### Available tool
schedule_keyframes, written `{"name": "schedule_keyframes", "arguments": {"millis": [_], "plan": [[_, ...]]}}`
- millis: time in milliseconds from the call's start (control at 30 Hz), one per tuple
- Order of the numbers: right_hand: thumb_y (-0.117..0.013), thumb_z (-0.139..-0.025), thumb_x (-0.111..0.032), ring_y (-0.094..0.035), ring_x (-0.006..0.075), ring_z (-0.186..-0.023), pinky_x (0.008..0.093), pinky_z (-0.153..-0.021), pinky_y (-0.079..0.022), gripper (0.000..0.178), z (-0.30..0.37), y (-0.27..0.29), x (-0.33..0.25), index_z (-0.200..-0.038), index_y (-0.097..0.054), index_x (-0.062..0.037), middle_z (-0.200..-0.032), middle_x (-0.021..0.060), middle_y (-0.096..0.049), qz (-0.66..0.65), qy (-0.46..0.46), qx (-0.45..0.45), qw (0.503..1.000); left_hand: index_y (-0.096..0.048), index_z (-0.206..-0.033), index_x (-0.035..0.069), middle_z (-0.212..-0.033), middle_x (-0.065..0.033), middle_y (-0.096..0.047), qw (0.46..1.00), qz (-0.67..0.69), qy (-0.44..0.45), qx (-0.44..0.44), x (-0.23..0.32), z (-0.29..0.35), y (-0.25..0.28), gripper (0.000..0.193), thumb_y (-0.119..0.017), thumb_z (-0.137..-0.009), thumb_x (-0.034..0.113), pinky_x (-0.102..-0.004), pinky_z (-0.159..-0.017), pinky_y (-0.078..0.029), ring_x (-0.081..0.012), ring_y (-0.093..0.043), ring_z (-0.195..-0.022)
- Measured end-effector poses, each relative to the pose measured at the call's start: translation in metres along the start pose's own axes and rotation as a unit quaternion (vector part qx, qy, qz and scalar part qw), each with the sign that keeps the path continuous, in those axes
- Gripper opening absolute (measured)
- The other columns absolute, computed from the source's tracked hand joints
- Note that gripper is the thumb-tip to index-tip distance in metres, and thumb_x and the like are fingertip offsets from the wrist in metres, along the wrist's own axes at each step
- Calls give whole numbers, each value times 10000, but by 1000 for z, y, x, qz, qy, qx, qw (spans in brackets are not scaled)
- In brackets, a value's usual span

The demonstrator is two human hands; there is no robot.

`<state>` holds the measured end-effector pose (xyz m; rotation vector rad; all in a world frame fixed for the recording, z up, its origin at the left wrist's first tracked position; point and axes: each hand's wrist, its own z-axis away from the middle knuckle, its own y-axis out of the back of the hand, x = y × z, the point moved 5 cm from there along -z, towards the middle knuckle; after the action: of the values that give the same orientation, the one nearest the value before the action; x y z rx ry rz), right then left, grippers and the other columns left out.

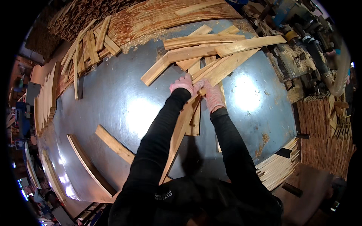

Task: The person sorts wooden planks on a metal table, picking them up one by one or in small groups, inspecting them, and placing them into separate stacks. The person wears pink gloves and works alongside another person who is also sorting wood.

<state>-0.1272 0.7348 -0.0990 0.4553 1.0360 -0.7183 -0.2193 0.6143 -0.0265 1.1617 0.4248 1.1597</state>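
Both my hands wear pink knit gloves and are close together over a loose pile of pale wooden slats. My left hand point(183, 84) has its fingers closed at the upper end of a long slat point(180, 126), which runs down toward my body. Just right of it, my right hand point(213, 96) grips around the lower end of a wide slat point(234, 67) that slants up to the right. The fingertips partly hide each other and the wood edges. Beneath them, a shorter slat point(194, 122) lies on the metal tabletop point(113, 94).
A curved slat point(90, 165) and a straight one point(115, 144) lie at the left. More slats point(90, 45) lean in a heap at the far left, beside a wooden board point(143, 17). Stacked slats point(279, 165) stand at the right, below machinery point(298, 60).
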Motion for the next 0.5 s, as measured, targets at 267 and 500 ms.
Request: {"name": "schedule_keyframes", "arguments": {"millis": [267, 500], "plan": [[-699, -885, -144, -593, 179, -1048, 305, -893, -505, 559, 165, -29, 25, -1352, -430, 3, -1220, 98, -603, -116, -5, -186, 976, -414, -1374, 2, -1238, -298, -559, 982, 126, 136, 46, -66, 177, -12, 911, -687, -752, 608, -453, -955, -469, -414, -553, -1154], [-717, -792, -118, -578, 169, -1075, 294, -927, -487, 789, 284, -85, 63, -1477, -334, -36, -1221, 108, -611, 0, -80, -330, 941, -336, -1438, -20, -1376, -303, -435, 880, 403, 222, 122, -158, 347, -122, 971, -727, -757, 552, -439, -1033, -405, -411, -460, -1274]]}}
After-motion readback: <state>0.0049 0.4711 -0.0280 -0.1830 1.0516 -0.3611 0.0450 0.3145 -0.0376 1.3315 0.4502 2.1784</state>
